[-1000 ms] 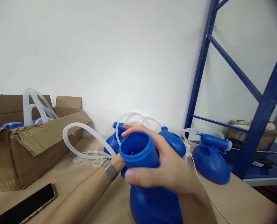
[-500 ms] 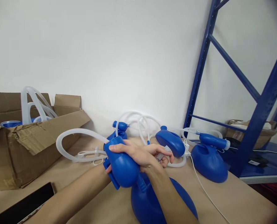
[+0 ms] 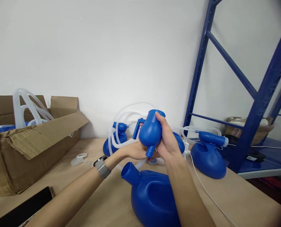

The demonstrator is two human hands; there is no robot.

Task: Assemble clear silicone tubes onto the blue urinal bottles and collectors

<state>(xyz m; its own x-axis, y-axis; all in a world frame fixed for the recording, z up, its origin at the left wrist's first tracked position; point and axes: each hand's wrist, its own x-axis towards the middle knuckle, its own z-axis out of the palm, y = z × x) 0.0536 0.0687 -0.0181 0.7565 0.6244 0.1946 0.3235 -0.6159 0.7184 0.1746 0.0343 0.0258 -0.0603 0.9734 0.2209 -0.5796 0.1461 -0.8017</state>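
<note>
In my right hand [image 3: 167, 138] is a blue plastic urinal head [image 3: 151, 130], its wide opening upward, a handle on its left side and a short spout pointing down. Thumb and fingers wrap its right side. My left hand [image 3: 138, 150] is just below and behind the spout, palm partly up; its fingers are mostly hidden, so I cannot tell what it holds. A clear hose [image 3: 125, 144] runs close beside it. Under my forearms, a large blue bottle [image 3: 152, 198] lies on the table, its open neck pointing up and left.
A cardboard box [image 3: 45, 142] with hoses and blue parts stands left. A phone [image 3: 24, 208] lies in front of it, white lids [image 3: 77, 160] beyond. Other blue bottles [image 3: 208, 160] with hoses sit behind and right, near a white cable [image 3: 204, 186] and a blue rack [image 3: 198, 72].
The urinal head has moved right and up and turned, so its spout now shows below. My crossed hands have come apart, and the large bottle's neck is now uncovered.
</note>
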